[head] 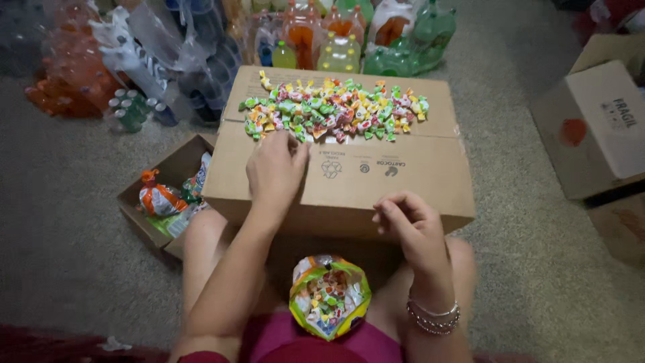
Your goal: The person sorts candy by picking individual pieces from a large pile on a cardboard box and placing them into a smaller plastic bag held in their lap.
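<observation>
A heap of small wrapped candies (334, 109) in green, yellow, pink and orange lies on top of a closed cardboard box (396, 178) in front of me. My left hand (275, 168) rests palm down at the near left edge of the heap, fingers curled over a few candies. My right hand (408, 222) hovers over the box's near right edge, fingers bent and pinched together; whether it holds a candy I cannot tell. An open bag (329, 296) partly filled with candies stands in my lap between my knees.
A small open carton (168, 195) with filled, tied candy bags sits on the carpet at the left. Shrink-wrapped packs of drink bottles (336, 37) line the back. Another cardboard box (594, 128) stands at the right.
</observation>
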